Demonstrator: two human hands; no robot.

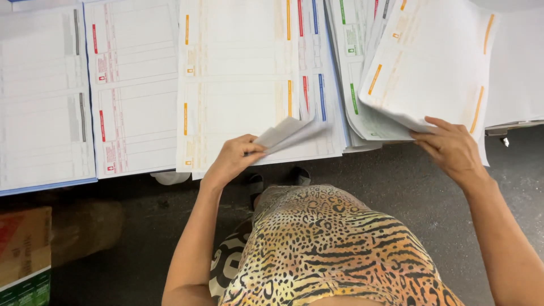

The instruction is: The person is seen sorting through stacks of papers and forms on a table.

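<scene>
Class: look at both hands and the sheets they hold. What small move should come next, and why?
Probably lift the left hand to peel its pinched sheet off the orange-marked pile. The sheet's corner is already curled up, and the right hand holds a fanned bundle it could join.

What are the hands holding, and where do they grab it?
Left hand pinches the lifted bottom corner of an orange-marked sheet. Right hand grips the bottom edge of a raised sheet bundle.

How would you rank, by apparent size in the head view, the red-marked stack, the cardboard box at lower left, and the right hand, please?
1. Red-marked stack, clearly largest.
2. Cardboard box, though the picture's edge cuts it off.
3. Right hand, smallest as seen, yet nearer the camera than the box, so this order is unsure.
</scene>
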